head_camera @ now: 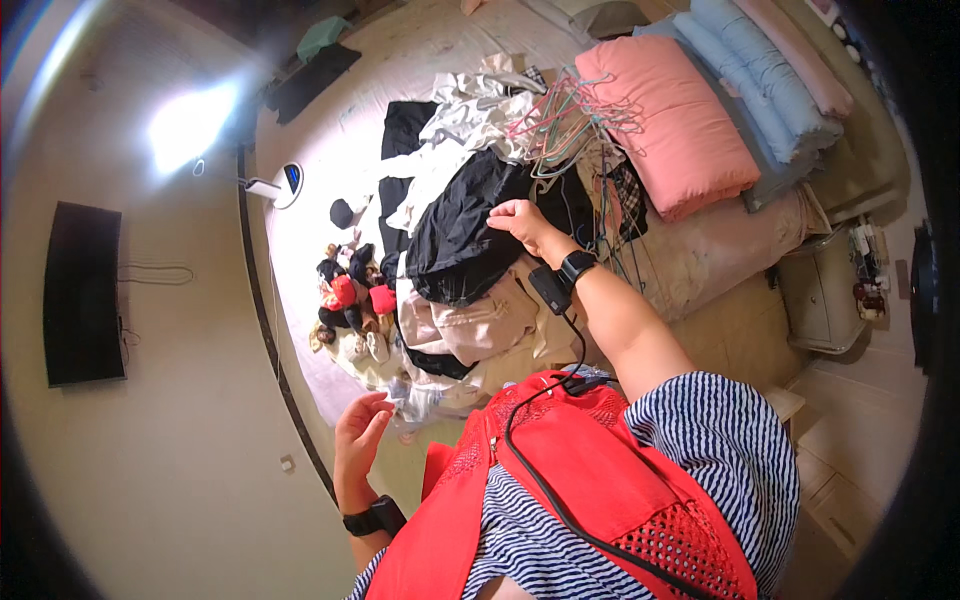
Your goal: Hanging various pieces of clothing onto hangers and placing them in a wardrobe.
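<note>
My right hand [521, 223] is over a black garment [457, 232] on the bed, thumb and fingertips close together; whether they pinch the cloth cannot be told. Near the bed's edge, my left hand [363, 427] is raised with nothing in it, fingers bent and apart from the thumb. White clothes [480, 112] lie crumpled behind the black garment, and beige clothes [480, 322] lie on its near side. A tangle of coloured hangers [566, 124] rests right of the white clothes. Small rolled items [342, 291], red, black and beige, are heaped at the pile's left.
A folded pink quilt [667, 127] and rolled blue bedding [765, 82] lie at the bed's right. A lit lamp [191, 127] and a white round-based device [289, 185] are at the left. A bedside cabinet [817, 300] stands right of the bed. A black cable runs from my right wrist across my red vest.
</note>
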`<action>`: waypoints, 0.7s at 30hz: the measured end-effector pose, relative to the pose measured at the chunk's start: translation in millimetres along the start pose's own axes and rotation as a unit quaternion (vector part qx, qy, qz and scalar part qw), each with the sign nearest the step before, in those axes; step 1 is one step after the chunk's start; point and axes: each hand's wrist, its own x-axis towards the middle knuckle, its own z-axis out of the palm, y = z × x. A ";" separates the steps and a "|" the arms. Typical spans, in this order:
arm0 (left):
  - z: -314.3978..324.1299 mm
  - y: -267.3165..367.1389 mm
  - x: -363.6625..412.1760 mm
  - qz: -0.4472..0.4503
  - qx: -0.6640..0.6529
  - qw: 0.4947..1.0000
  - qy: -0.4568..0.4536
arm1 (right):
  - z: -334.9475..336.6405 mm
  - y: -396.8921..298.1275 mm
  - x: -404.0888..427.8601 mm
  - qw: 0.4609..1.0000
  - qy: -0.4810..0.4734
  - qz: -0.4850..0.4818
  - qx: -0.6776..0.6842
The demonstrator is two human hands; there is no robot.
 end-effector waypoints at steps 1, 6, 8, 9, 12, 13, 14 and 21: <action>-3.8 3.0 4.5 0.008 0.008 1.000 -0.014 | 3.9 -7.3 1.5 1.000 0.006 -0.009 -0.001; -38.3 5.3 32.0 0.057 0.009 0.997 -0.058 | 44.0 -90.5 -17.7 0.952 -0.044 -0.155 0.259; -53.9 6.2 41.4 0.072 0.007 0.994 -0.076 | 72.7 -130.1 -27.1 0.962 -0.031 -0.223 0.156; -59.9 6.2 44.5 0.076 0.007 0.994 -0.079 | 85.3 -143.9 -28.4 0.975 0.006 -0.217 0.046; -80.5 13.6 53.8 0.110 0.032 0.990 -0.086 | 101.4 -149.3 -21.6 0.905 0.152 -0.333 -0.216; -85.0 19.1 57.9 0.118 0.035 0.988 -0.095 | 91.0 -130.4 -7.5 0.850 0.212 -0.386 -0.288; -92.7 18.8 59.5 0.116 0.036 0.988 -0.098 | 81.1 -108.4 0.1 0.883 0.187 -0.296 -0.311; -141.9 -12.5 67.4 0.086 0.017 0.988 -0.125 | 61.5 28.4 -16.7 0.926 0.217 -0.063 -0.302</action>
